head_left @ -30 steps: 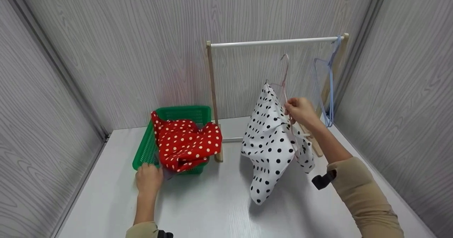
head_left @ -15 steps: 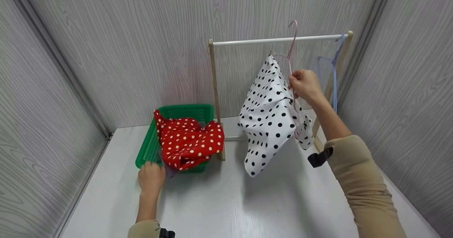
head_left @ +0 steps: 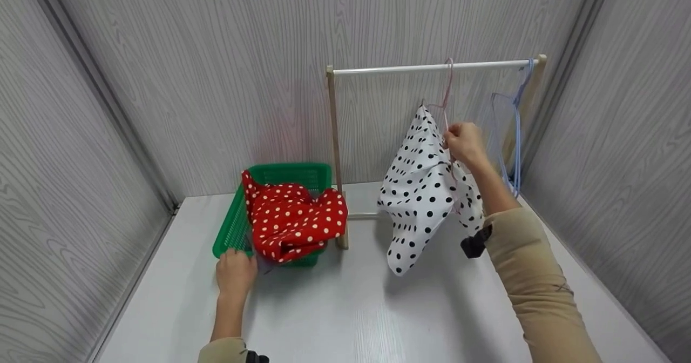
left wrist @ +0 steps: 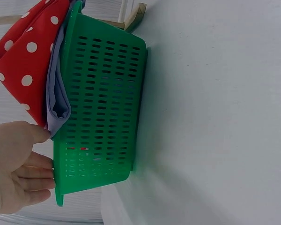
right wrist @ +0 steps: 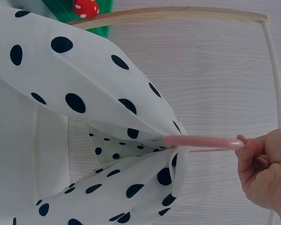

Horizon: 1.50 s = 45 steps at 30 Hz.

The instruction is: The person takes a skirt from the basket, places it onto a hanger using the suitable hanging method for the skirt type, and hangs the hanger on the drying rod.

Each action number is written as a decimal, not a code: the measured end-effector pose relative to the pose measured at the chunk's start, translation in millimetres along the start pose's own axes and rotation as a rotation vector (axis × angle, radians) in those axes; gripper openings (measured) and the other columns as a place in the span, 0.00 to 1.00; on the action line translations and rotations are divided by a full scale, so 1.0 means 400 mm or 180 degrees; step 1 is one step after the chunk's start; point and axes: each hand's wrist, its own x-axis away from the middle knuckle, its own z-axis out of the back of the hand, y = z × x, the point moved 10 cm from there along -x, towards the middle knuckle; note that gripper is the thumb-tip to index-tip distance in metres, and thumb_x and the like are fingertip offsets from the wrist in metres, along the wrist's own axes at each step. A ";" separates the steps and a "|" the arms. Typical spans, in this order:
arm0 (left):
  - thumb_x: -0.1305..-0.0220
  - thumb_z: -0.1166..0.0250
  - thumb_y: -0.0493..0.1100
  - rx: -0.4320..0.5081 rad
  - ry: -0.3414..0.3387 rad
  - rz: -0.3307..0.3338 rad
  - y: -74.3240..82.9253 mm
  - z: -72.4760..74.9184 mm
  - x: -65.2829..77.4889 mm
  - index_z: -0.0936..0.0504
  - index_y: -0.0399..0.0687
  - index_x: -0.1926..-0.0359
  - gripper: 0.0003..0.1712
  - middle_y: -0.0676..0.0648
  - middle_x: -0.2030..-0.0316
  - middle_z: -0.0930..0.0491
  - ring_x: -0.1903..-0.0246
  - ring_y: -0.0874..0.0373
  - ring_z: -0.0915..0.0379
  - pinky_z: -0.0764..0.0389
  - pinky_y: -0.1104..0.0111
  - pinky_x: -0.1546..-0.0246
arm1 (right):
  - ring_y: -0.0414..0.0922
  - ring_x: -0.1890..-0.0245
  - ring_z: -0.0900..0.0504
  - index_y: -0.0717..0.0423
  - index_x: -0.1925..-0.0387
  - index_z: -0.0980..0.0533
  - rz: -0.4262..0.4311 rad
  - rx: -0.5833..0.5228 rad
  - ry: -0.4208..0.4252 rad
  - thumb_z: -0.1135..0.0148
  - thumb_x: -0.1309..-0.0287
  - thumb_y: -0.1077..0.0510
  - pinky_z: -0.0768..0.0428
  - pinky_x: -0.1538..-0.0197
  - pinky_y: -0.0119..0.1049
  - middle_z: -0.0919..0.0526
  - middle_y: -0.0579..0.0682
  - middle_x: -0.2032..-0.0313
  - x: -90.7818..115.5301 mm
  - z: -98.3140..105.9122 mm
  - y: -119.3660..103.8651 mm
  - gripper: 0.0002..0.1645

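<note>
My right hand [head_left: 465, 142] pinches a pink hanger [right wrist: 203, 141] by its side, just below the neck. The hanger's hook overlaps the rack's white rail [head_left: 394, 69] in the head view. A white cloth with black dots [head_left: 418, 195] drapes from the hanger, its lower corner pointing down. On the left, my left hand [head_left: 236, 271] rests at the near left corner of a green basket [left wrist: 100, 103], fingers relaxed against the rim. Its thumb is by a lavender cloth [left wrist: 57, 101] hanging over the edge. A red cloth with white dots [head_left: 297, 217] is heaped in the basket.
A blue hanger [head_left: 518, 136] hangs at the rail's right end, near the right wooden post [head_left: 541, 63]. The left wooden post [head_left: 334, 130] stands close beside the basket. Grey wood-grain panels [head_left: 243, 55] enclose the white table [head_left: 334, 309].
My right hand has raised the pink hanger and white cloth, then lowered them slightly, bringing the hook from below the rail to above it, then level with it. My left hand stays at the basket.
</note>
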 end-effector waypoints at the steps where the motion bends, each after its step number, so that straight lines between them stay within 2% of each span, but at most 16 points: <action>1: 0.46 0.37 0.35 0.0007 -0.0016 0.0000 0.000 -0.001 0.000 0.25 0.25 0.80 0.15 0.33 0.76 0.28 0.72 0.39 0.30 0.29 0.51 0.71 | 0.29 0.92 0.33 0.74 0.66 0.23 -0.0038 -0.0028 -0.0008 0.51 0.40 0.66 0.34 0.86 0.21 0.19 0.63 0.76 0.001 -0.001 0.010 0.13; 5: 0.47 0.37 0.35 0.0049 -0.0010 -0.0057 0.003 0.001 -0.002 0.25 0.26 0.82 0.14 0.33 0.77 0.28 0.73 0.40 0.29 0.29 0.51 0.72 | 0.32 0.90 0.31 0.76 0.62 0.24 -0.0137 -0.0027 -0.0096 0.52 0.39 0.66 0.30 0.84 0.23 0.20 0.68 0.72 0.008 -0.004 0.030 0.14; 10: 0.48 0.37 0.33 0.0136 0.0009 -0.0115 0.000 0.006 -0.001 0.25 0.26 0.82 0.13 0.34 0.78 0.28 0.74 0.40 0.29 0.28 0.51 0.74 | 0.38 0.84 0.26 0.72 0.60 0.24 -0.0194 0.0240 -0.0270 0.52 0.41 0.63 0.26 0.81 0.28 0.19 0.63 0.72 0.049 -0.017 0.041 0.16; 13: 0.48 0.38 0.30 0.0135 0.0000 -0.0115 -0.011 0.007 0.001 0.25 0.24 0.79 0.10 0.34 0.78 0.29 0.74 0.40 0.29 0.28 0.51 0.74 | 0.40 0.83 0.28 0.70 0.63 0.24 -0.0189 0.0273 -0.0290 0.51 0.40 0.61 0.31 0.80 0.29 0.20 0.58 0.76 0.095 -0.033 0.058 0.15; 16: 0.48 0.38 0.29 0.0105 0.0045 -0.0110 -0.022 0.009 0.003 0.24 0.22 0.75 0.08 0.33 0.76 0.28 0.72 0.40 0.29 0.27 0.51 0.72 | 0.40 0.80 0.31 0.69 0.66 0.24 -0.0169 0.0196 -0.0079 0.51 0.38 0.60 0.34 0.77 0.30 0.23 0.54 0.77 0.139 -0.039 0.080 0.14; 19: 0.49 0.37 0.29 0.0068 0.0122 -0.0112 -0.029 0.014 0.003 0.23 0.21 0.73 0.08 0.32 0.75 0.27 0.71 0.38 0.28 0.27 0.50 0.72 | 0.44 0.77 0.31 0.70 0.66 0.23 -0.0087 0.0030 0.0291 0.50 0.37 0.60 0.35 0.73 0.33 0.24 0.55 0.76 0.168 -0.031 0.095 0.15; 22: 0.49 0.36 0.29 0.0052 0.0160 -0.0117 -0.029 0.017 0.003 0.23 0.22 0.72 0.08 0.31 0.74 0.26 0.71 0.38 0.28 0.27 0.49 0.72 | 0.48 0.74 0.28 0.71 0.64 0.22 0.0022 -0.0062 0.0609 0.48 0.37 0.60 0.33 0.70 0.36 0.22 0.59 0.73 0.180 -0.014 0.103 0.15; 26: 0.50 0.35 0.29 0.0048 0.0138 -0.0124 -0.023 0.014 0.000 0.23 0.21 0.71 0.09 0.31 0.73 0.26 0.70 0.38 0.27 0.26 0.50 0.71 | 0.51 0.75 0.26 0.71 0.66 0.20 0.0143 0.0052 0.0874 0.46 0.39 0.61 0.33 0.70 0.39 0.20 0.62 0.73 0.181 0.017 0.117 0.14; 31: 0.50 0.36 0.29 0.0054 0.0131 -0.0152 -0.015 0.016 -0.003 0.23 0.22 0.72 0.09 0.32 0.74 0.26 0.71 0.39 0.28 0.26 0.50 0.72 | 0.48 0.78 0.29 0.70 0.66 0.19 0.0158 0.0166 0.1034 0.44 0.41 0.62 0.35 0.74 0.35 0.20 0.60 0.76 0.178 0.064 0.153 0.13; 35: 0.50 0.36 0.29 0.0061 0.0186 -0.0204 -0.009 0.021 -0.004 0.23 0.22 0.74 0.08 0.32 0.76 0.27 0.72 0.39 0.28 0.27 0.50 0.73 | 0.45 0.81 0.34 0.70 0.70 0.19 0.0107 0.0224 0.1163 0.43 0.41 0.63 0.39 0.77 0.30 0.22 0.57 0.80 0.176 0.107 0.188 0.12; 40: 0.50 0.37 0.28 0.0077 0.0253 -0.0230 -0.009 0.022 -0.006 0.23 0.22 0.75 0.07 0.32 0.76 0.27 0.73 0.38 0.28 0.27 0.50 0.75 | 0.39 0.82 0.36 0.68 0.71 0.18 -0.0057 0.0245 0.1291 0.45 0.41 0.63 0.41 0.78 0.27 0.23 0.55 0.79 0.172 0.154 0.235 0.13; 43: 0.50 0.37 0.28 0.0071 0.0207 -0.0207 -0.011 0.019 -0.007 0.23 0.22 0.75 0.07 0.32 0.76 0.27 0.73 0.38 0.28 0.27 0.49 0.75 | 0.37 0.81 0.36 0.67 0.66 0.18 -0.0213 0.0243 0.1261 0.46 0.40 0.61 0.40 0.79 0.26 0.22 0.56 0.76 0.169 0.174 0.265 0.14; 45: 0.50 0.36 0.29 0.0067 0.0175 -0.0192 -0.011 0.017 -0.008 0.23 0.22 0.74 0.08 0.33 0.76 0.27 0.73 0.38 0.28 0.27 0.49 0.74 | 0.36 0.82 0.36 0.67 0.67 0.18 -0.0285 0.0280 0.1235 0.47 0.39 0.60 0.40 0.79 0.27 0.22 0.55 0.77 0.166 0.187 0.279 0.15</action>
